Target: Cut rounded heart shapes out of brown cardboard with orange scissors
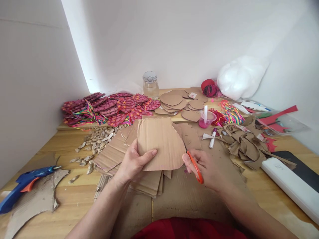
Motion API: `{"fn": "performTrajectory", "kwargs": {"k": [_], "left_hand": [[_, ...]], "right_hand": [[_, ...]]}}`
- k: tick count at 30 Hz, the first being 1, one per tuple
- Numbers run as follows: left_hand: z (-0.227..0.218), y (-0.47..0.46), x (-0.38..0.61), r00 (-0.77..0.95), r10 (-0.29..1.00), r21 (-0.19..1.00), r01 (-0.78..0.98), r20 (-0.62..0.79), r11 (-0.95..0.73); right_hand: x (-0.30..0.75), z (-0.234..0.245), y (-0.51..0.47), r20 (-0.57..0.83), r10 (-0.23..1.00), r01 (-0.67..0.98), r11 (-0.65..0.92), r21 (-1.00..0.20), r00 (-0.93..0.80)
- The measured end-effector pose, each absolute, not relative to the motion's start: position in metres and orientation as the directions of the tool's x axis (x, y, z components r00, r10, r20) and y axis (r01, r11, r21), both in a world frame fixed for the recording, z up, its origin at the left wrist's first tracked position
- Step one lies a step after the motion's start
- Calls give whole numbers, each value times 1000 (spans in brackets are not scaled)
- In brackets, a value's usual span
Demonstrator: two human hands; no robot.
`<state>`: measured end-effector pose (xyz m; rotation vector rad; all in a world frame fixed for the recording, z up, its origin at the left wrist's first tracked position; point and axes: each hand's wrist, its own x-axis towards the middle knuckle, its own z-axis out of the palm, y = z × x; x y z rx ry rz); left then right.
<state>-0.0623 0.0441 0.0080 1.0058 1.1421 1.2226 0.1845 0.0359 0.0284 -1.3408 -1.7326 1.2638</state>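
Note:
My left hand (134, 159) grips a piece of corrugated cardboard (159, 142) at its lower left, thumb on top and fingers behind. The piece has a straight top edge and a curved right side. In my right hand (201, 169) is a pair of scissors (195, 166) with orange handles, fingers closed round them. The blades meet the cardboard's right edge and are mostly hidden. Beneath the held piece lie more cardboard sheets (112, 154), some with drawn lines.
A blue glue gun (27, 182) lies on cardboard at left. Peanut shells (97, 142), red decorated pieces (119, 106), cardboard discs (174, 99) and a glass jar (151, 85) stand behind. At right are cardboard scraps (245, 142), a white marker (213, 138) and a white device (289, 186).

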Motion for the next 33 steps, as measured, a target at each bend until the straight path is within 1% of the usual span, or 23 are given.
{"fn": "performTrajectory", "kwargs": {"k": [3, 7, 10, 16, 20, 25, 28, 30, 33], "left_hand": [[8, 44, -63, -20, 994, 982, -155, -112, 108], [9, 44, -64, -22, 992, 983, -139, -122, 118], [9, 45, -64, -14, 992, 981, -150, -127, 124], [10, 45, -64, -26, 993, 982, -151, -118, 113], [10, 45, -65, -21, 993, 979, -167, -118, 113], [10, 45, -65, 10, 994, 978, -178, -109, 109], [11, 44, -64, 14, 993, 976, -181, -117, 118], [11, 44, -64, 11, 992, 975, -185, -122, 122], [9, 44, -64, 0, 992, 975, -187, -123, 121]], "right_hand": [[184, 38, 36, -90, 945, 425, 55, -904, -315], [185, 44, 37, -78, 951, 536, 101, -838, -300], [185, 47, 38, -50, 957, 555, 123, -823, -285], [179, 69, 37, -108, 959, 597, 72, -799, -260], [179, 63, 36, -176, 952, 540, -14, -841, -249], [185, 32, 38, -198, 943, 342, -100, -934, -267], [189, 24, 41, -168, 931, 227, -95, -969, -326], [192, 24, 43, -149, 923, 219, -73, -973, -354], [192, 27, 43, -142, 927, 271, -46, -961, -347]]}}
